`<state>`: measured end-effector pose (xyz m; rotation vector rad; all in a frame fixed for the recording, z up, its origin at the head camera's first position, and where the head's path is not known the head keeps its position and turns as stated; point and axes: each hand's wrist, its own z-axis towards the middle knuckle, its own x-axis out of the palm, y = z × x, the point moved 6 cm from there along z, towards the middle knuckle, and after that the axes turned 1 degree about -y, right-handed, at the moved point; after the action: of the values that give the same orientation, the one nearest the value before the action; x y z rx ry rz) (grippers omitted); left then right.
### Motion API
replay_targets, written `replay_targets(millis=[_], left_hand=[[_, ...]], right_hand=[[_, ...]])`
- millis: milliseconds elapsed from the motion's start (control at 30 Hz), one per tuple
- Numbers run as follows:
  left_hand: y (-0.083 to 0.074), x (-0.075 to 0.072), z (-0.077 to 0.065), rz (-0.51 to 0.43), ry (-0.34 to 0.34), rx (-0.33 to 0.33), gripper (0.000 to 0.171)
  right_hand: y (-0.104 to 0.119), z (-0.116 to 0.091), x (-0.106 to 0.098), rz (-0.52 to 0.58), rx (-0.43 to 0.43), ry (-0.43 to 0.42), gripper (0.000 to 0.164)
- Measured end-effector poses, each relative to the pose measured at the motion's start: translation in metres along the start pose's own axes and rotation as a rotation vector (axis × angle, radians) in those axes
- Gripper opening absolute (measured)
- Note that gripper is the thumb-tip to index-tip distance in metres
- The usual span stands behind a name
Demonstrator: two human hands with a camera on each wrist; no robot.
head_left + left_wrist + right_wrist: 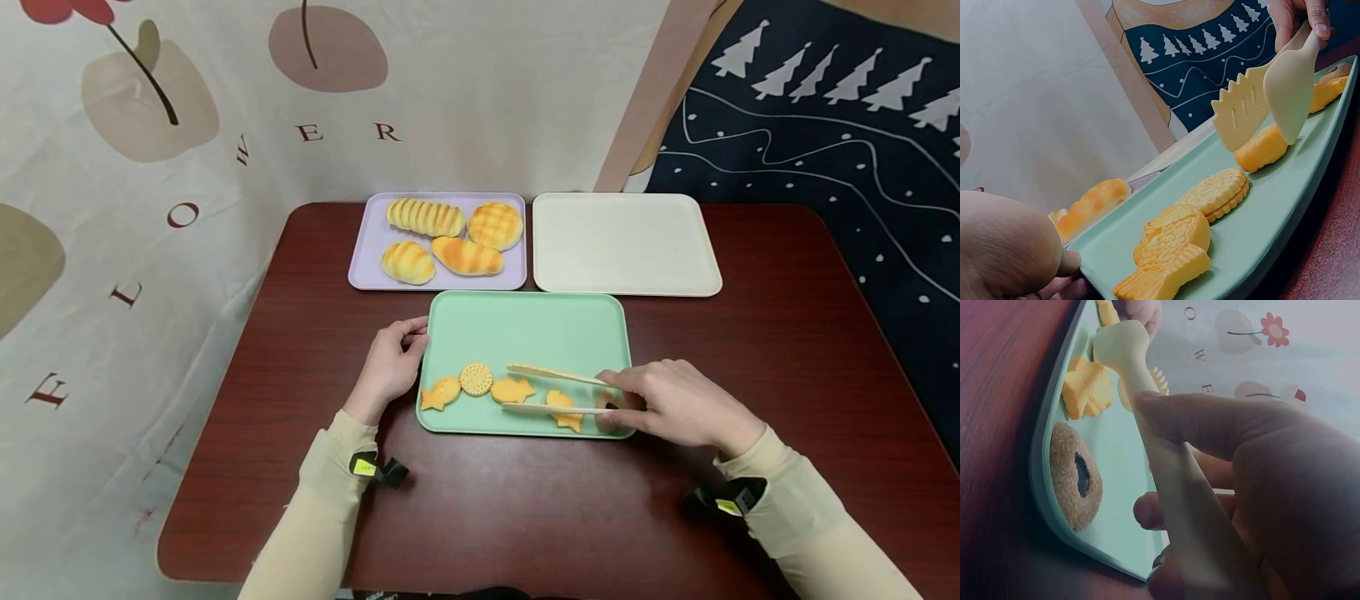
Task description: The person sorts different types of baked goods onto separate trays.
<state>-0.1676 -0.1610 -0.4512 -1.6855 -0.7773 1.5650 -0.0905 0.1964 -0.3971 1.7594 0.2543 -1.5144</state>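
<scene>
My right hand (678, 404) grips cream tongs (562, 374) between thumb and fingers, the two arms spread. In the head view the tongs' ends lie either side of a fish-shaped cookie (510, 390); the left wrist view shows one slotted, toothed end and one smooth end close over it. My left hand (392, 367) holds the left rim of the green tray (525, 317), thumb on the edge. Along the tray's near side lie another fish cookie (441, 393), a round cookie (477, 379), a yellow cookie (564, 408) and a brown sugared bread with a dark centre (1072, 481), partly behind the right hand.
Behind the green tray stands a lilac tray (367, 250) with several bread rolls (426, 217). To its right is a white tray (626, 246) with nothing on it. The dark red table (480, 517) backs onto a printed cloth (480, 100).
</scene>
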Motion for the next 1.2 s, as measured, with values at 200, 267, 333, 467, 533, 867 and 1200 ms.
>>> replay_targets(millis=[200, 267, 333, 467, 533, 867, 1200], left_hand=[[-0.0006, -0.0008, 0.0004, 0.003, -0.002, 0.008, 0.034], [-0.0007, -0.001, 0.0004, 0.003, -0.002, 0.008, 0.034], [-0.0009, -0.001, 0.0004, 0.004, 0.0, 0.007, 0.034], [-0.0012, -0.0008, 0.0, 0.006, 0.001, 0.003, 0.034], [-0.0015, -0.0009, -0.0003, 0.007, 0.002, 0.001, 0.034], [-0.0019, -0.0013, -0.001, 0.009, -0.006, -0.005, 0.034], [-0.0011, -0.0012, -0.0001, 0.014, -0.005, 0.009, 0.034]], right_hand=[[-0.0037, 0.0009, 0.0012, 0.004, 0.017, 0.03, 0.02], [-0.0042, 0.002, 0.0018, 0.001, 0.017, 0.043, 0.02], [-0.0047, 0.0029, 0.0023, 0.004, 0.02, 0.057, 0.024], [-0.0054, 0.0034, 0.0024, 0.013, 0.034, 0.079, 0.039], [-0.005, 0.0029, 0.002, 0.021, 0.028, 0.078, 0.043], [-0.0005, 0.0015, 0.0019, 0.031, -0.047, 0.041, 0.02], [-0.0005, -0.0014, -0.001, 0.068, -0.06, 0.035, 0.02]])
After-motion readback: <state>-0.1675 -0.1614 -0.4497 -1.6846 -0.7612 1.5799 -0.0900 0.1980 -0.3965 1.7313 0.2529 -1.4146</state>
